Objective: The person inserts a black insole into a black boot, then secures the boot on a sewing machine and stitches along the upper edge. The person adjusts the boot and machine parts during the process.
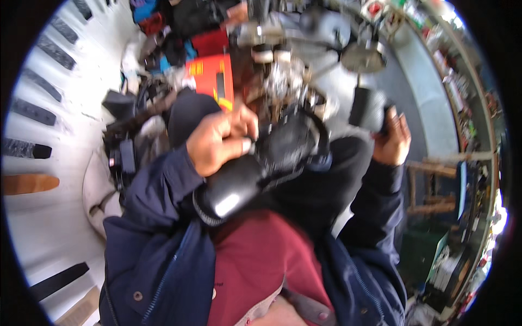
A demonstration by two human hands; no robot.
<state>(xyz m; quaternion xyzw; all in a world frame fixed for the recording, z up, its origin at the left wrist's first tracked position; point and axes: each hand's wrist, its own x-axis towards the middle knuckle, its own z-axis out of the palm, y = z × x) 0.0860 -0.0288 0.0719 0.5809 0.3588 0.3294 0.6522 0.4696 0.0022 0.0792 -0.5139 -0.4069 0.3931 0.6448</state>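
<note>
A glossy black shoe (234, 187) lies across my lap, its rounded, stitched-edge end toward me and a dark strap looped at its far end. My left hand (223, 138) is just above the shoe, thumb and fingers pinched together. Whatever is between those fingers is too small or blurred to make out. Off to the right, my right hand (394, 138) has its fingers curled against the side of a black and grey cylinder-like thing (370, 110). Motion blurs that thing, so its kind does not show.
Several belts (32, 111) hang along the white wall at left. Beyond my knees are a red-orange box (212, 79), a cluttered heap of dark items and a metal machine part with a round disc (363, 57). Packed shelves (467, 108) and a wooden frame (432, 169) stand at right.
</note>
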